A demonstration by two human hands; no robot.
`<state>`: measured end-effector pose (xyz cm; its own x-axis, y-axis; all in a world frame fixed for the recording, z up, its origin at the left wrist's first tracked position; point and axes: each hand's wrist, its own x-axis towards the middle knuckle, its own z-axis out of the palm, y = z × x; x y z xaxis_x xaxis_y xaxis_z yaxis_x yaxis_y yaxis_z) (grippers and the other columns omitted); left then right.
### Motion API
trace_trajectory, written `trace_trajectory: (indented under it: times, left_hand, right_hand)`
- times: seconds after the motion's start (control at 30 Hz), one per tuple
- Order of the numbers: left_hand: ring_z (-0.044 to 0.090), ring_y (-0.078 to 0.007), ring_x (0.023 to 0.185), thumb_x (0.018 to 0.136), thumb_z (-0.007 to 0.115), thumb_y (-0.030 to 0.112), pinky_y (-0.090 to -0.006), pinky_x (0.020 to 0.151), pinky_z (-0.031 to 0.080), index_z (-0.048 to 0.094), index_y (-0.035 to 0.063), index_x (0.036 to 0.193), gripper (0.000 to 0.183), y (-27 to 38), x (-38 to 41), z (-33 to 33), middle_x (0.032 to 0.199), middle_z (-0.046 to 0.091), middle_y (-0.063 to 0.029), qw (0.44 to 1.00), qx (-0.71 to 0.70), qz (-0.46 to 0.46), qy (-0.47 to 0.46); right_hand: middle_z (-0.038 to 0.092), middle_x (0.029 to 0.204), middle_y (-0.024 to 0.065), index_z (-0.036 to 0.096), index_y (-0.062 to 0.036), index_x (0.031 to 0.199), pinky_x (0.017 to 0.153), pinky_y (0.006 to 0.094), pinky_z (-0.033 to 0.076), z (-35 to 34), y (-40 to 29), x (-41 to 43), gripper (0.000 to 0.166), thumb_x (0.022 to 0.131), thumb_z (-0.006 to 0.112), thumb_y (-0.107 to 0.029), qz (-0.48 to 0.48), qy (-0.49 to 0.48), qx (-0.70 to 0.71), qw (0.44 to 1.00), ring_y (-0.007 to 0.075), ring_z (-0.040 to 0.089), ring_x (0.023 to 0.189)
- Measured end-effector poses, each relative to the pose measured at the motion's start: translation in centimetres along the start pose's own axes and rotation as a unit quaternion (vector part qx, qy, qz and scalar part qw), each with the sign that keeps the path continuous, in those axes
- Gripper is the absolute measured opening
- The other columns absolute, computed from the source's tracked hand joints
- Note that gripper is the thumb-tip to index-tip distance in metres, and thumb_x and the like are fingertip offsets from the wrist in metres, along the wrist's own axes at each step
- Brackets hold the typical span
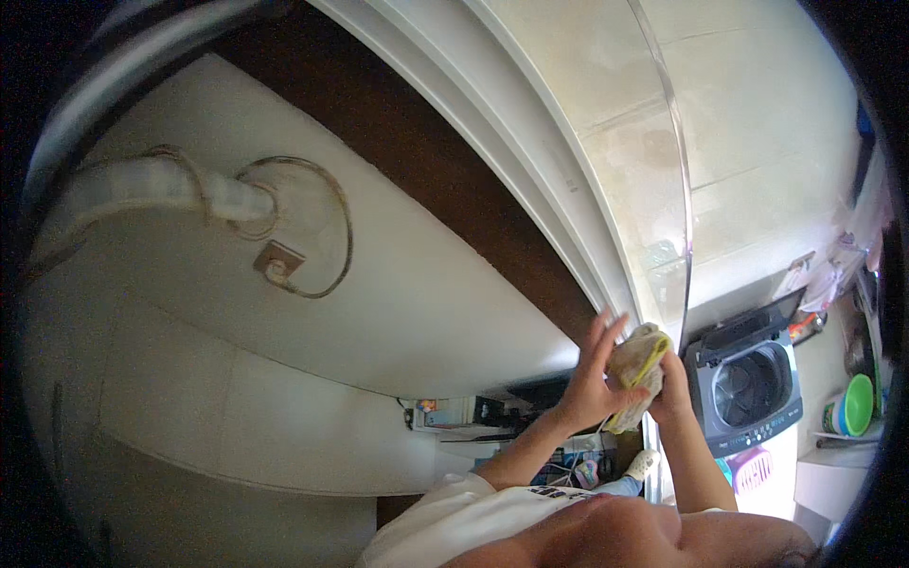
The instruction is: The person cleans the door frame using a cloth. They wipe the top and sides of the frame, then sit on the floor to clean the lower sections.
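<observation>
A folded cloth, off-white with yellow edging, is held between my two hands in front of the door frame. My right hand grips it from the right side. From the left, my left hand lays its thumb across the cloth, while its other fingers are spread and slightly blurred. The cloth hides part of both palms. Just above my hands, the white grooved frame runs up and to the left beside a dark brown band.
To the right stands a top-loading washing machine with its lid raised. A purple basket lies below it, and a green basin is farther right. A wrapped pipe and cable are at upper left. A white clog shows below my hands.
</observation>
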<state>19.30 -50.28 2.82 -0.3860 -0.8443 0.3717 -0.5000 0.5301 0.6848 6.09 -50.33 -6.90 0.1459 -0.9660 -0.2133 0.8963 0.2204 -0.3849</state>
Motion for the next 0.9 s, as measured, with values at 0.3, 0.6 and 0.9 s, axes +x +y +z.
trace_trajectory:
  times: [0.3,0.6,0.9]
  left_hand:
    - [0.011,-0.035,0.133,0.082,0.061,0.015,-0.0501,0.106,0.013,0.023,0.0058,0.138,0.069,5.2,12.6,-11.8,0.144,0.011,-0.022,0.861,0.276,0.245,0.35]
    - [0.021,-0.0479,0.127,0.082,0.051,0.03,-0.0556,0.093,0.022,0.02,0.0015,0.138,0.07,6.1,16.5,-11.6,0.135,0.029,-0.0289,0.781,0.389,0.256,0.416]
    - [0.024,-0.0472,0.125,0.084,0.05,0.032,-0.0564,0.09,0.026,0.024,0.0023,0.137,0.066,6.0,17.2,-11.9,0.134,0.03,-0.0293,0.791,0.379,0.257,0.405]
  right_hand:
    - [0.058,0.101,0.0125,0.051,-0.0003,0.109,0.079,0.0365,0.049,2.6,-3.5,0.2,0.034,0.085,0.049,-0.025,-0.108,0.044,0.011,0.993,0.0239,0.059,0.09]
    - [0.056,0.098,0.0109,0.046,0.0015,0.112,0.076,0.031,0.048,5.3,-7.1,0.2,0.04,0.08,0.057,-0.019,-0.265,0.069,-0.051,0.96,0.0191,0.057,0.087]
    - [0.055,0.112,0.0113,0.039,0.0013,0.123,0.089,0.0329,0.045,21.6,-15.0,0.4,0.056,0.075,0.068,-0.001,-0.6,-0.17,-0.143,0.768,0.0211,0.055,0.104]
